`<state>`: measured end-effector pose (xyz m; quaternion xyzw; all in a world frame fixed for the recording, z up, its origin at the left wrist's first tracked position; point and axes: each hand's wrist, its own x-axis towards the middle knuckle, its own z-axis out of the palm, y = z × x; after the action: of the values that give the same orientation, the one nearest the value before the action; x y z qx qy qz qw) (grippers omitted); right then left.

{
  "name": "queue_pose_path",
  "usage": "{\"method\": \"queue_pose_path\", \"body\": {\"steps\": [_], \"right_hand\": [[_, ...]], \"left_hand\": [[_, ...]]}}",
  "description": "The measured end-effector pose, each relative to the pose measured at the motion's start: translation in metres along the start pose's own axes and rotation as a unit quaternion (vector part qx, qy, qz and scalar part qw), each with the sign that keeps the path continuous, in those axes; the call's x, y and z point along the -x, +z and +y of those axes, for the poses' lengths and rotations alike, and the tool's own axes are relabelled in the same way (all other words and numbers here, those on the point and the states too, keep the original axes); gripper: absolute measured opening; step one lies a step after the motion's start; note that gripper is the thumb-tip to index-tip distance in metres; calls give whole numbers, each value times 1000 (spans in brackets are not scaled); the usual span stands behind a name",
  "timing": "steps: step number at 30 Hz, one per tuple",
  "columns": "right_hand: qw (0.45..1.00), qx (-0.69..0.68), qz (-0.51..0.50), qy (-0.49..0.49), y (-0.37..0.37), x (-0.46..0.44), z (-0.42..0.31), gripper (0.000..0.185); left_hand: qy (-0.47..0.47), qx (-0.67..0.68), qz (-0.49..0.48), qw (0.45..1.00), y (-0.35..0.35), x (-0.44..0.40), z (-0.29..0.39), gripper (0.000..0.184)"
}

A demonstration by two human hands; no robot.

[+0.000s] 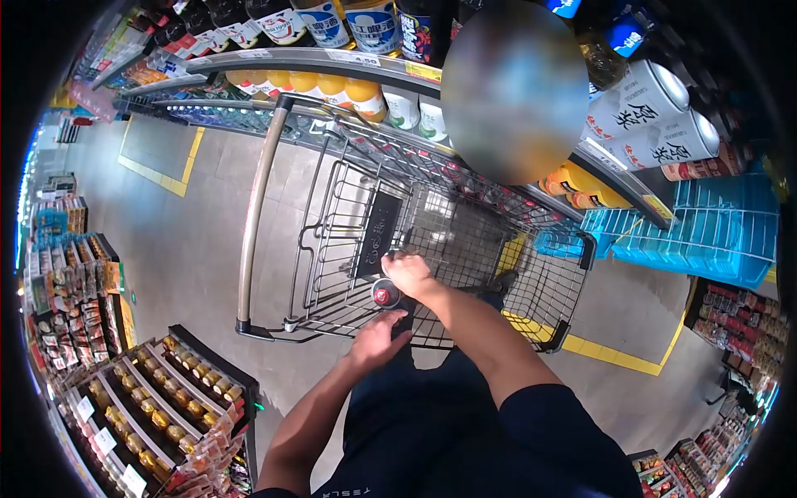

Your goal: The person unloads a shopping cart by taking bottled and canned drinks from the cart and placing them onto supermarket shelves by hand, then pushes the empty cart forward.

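Observation:
My right hand (pixel 408 275) has its fingers curled by a dark round bottle (pixel 384 294), seen from above with a red top, and appears to grip it. Just below the bottle, my left hand (pixel 378 339) reaches up with thumb and fingers apart. Its fingertips are close to the bottle; whether they touch it I cannot tell. Both hands are over the near side of a wire shopping cart (pixel 465 241), beside its dark seat panel (pixel 382 232). The bottle's lower part is hidden.
The cart's handle bar (pixel 264 207) is on the left. Behind it runs a shelf (pixel 290 62) of drinks, with white cartons (pixel 647 116) and blue crates (pixel 706 232) at right. A jar display stand (pixel 158 398) is at lower left. A blurred patch hides part of the shelf.

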<state>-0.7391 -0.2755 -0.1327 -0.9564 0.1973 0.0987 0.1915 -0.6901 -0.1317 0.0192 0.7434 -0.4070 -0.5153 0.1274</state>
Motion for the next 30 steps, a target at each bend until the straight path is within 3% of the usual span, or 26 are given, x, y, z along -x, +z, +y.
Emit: {"method": "queue_pose_path", "body": {"steps": [2, 4, 6, 8, 10, 14, 16, 18, 20, 22, 24, 26, 29, 30], "right_hand": [[999, -49, -17, 13, -16, 17, 21, 19], [987, -146, 36, 64, -41, 57, 40, 19], [975, -185, 64, 106, -84, 96, 48, 28], [916, -324, 152, 180, -148, 135, 60, 30], [896, -342, 219, 178, -201, 172, 82, 31], [817, -485, 213, 227, -323, 236, 117, 27], [887, -335, 251, 195, -377, 258, 127, 22], [882, -343, 225, 232, -423, 275, 142, 21], [924, -217, 195, 248, -467, 287, 153, 25], [938, -170, 258, 157, -485, 296, 168, 26], [926, -203, 253, 192, -499, 308, 171, 23], [910, -209, 319, 164, -501, 318, 180, 19], [906, -145, 364, 157, -511, 335, 168, 21], [898, -110, 403, 136, -510, 339, 165, 22]], "left_hand": [[-14, 9, 2, 1000, 7, -12, -11, 53], [45, -74, 190, 978, 15, -22, -11, 58], [119, -51, 247, 960, 15, -38, -2, 81], [186, -53, 273, 942, 9, -52, 28, 90], [222, -24, 222, 949, 0, -64, 69, 100], [208, 3, 101, 973, -8, -73, 160, 95], [330, 92, 134, 930, -4, -76, 198, 89], [341, 86, 105, 930, -2, -76, 239, 84], [310, 195, -35, 930, 3, -77, 273, 84], [342, 205, -58, 915, 11, -83, 299, 81], [356, 242, -79, 899, 15, -88, 327, 80], [355, 190, -68, 913, 15, -89, 358, 79], [501, 107, 99, 853, 20, -103, 395, 80], [505, 105, 98, 851, 24, -113, 402, 80]]}}
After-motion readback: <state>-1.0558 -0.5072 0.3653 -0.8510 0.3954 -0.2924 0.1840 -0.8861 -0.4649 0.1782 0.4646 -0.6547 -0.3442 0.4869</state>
